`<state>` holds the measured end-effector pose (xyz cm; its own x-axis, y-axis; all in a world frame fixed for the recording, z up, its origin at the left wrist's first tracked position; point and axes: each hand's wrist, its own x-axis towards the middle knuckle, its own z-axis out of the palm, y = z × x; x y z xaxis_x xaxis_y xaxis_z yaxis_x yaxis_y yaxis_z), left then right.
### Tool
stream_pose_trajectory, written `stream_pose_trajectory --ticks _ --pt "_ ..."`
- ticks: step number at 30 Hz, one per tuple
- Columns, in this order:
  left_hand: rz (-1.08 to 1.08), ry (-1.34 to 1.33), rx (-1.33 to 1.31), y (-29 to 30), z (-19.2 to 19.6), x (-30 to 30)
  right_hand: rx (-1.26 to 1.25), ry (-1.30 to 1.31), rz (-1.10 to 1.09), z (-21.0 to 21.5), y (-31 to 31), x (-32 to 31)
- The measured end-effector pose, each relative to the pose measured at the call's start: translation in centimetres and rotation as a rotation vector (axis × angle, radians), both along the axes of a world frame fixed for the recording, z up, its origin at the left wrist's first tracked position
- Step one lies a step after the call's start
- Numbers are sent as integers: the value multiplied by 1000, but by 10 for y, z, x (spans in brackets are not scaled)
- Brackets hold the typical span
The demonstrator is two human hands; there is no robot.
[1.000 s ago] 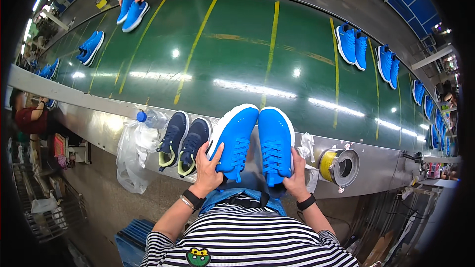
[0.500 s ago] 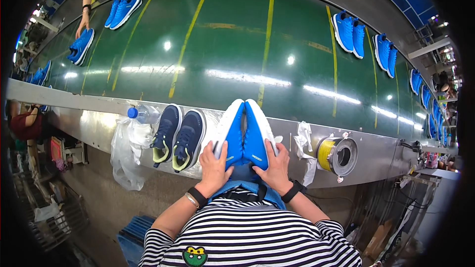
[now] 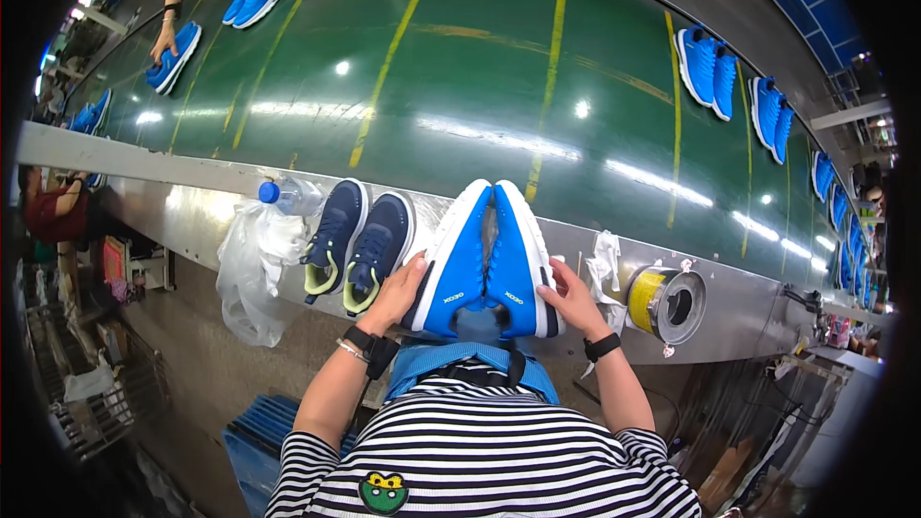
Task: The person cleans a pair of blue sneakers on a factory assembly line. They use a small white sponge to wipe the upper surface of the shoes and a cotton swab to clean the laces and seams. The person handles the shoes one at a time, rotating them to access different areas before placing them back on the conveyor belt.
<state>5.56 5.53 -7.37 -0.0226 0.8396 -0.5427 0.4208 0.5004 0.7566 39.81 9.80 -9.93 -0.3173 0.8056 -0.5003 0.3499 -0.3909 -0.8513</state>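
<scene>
Two bright blue sneakers with white soles stand pressed together on the metal ledge (image 3: 576, 326) in front of me, tipped on their sides with their uppers facing each other. My left hand (image 3: 398, 293) grips the left blue sneaker (image 3: 456, 264) at its sole. The right blue sneaker (image 3: 518, 259) is held by my right hand (image 3: 571, 297) at the heel side. A pair of navy sneakers with yellow-green heels (image 3: 360, 245) lies just left of my left hand.
A green conveyor belt (image 3: 480, 77) with yellow lines carries more blue sneaker pairs (image 3: 705, 58) on the right and far left. Another person's hand (image 3: 165, 38) touches a blue shoe at upper left. A clear plastic bag (image 3: 254, 264), bottle (image 3: 288, 194), and yellow tape roll (image 3: 662, 302) sit on the ledge.
I turned the two blue sneakers from lying flat, soles down, to standing on their sides pressed together, and drew them nearer. The belt's shoes have shifted along.
</scene>
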Motion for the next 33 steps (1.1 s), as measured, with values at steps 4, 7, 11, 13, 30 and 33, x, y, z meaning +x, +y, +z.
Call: stream_pose_trajectory --ticks 4,7,11,13,30,33 --pt "-30 -56 22 3 -2 -4 -57 25 36 -1 3 1" --pt "-56 -64 34 4 -5 -6 -83 150 -8 -3 7 1" --pt "-55 -37 46 3 -6 -3 -66 128 -26 -4 5 4" --pt "-47 -34 68 1 -7 -1 -118 196 -73 -4 5 5" --pt "-114 -195 333 -1 9 -8 -273 575 -198 21 -3 32" --pt "-110 -237 288 5 10 -6 -276 596 -208 23 -2 32"
